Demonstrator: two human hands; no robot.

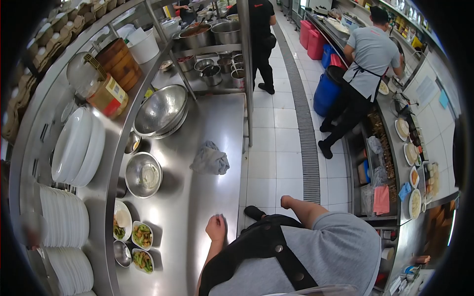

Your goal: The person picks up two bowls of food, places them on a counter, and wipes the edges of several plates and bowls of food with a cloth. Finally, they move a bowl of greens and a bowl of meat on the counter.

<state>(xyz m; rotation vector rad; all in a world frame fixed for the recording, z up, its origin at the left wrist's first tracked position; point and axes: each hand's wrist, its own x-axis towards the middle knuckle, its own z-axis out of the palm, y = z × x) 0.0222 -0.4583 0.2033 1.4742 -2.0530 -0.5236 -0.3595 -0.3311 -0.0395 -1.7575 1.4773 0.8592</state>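
Note:
My left hand [216, 228] rests at the near edge of the steel table [177, 222], its fingers curled into a fist with nothing visible in it. My right hand [286, 201] hangs over the tiled floor, away from any object; its fingers are too small and turned away to make out. A crumpled grey cloth [211, 158] lies on the table beyond my left hand. To the left of that hand sit two small dishes of green vegetables [142, 236], a small metal bowl [122, 254] and a larger steel bowl [143, 175] with something pale inside.
Large mixing bowls [161, 111] stand farther up the table. Stacked plates [64, 215] and a bamboo steamer [117, 63] fill the left shelf. A co-worker in grey [368, 54] bends over the right counter; another in black [261, 39] stands in the aisle. A drain grate [301, 108] runs along the floor.

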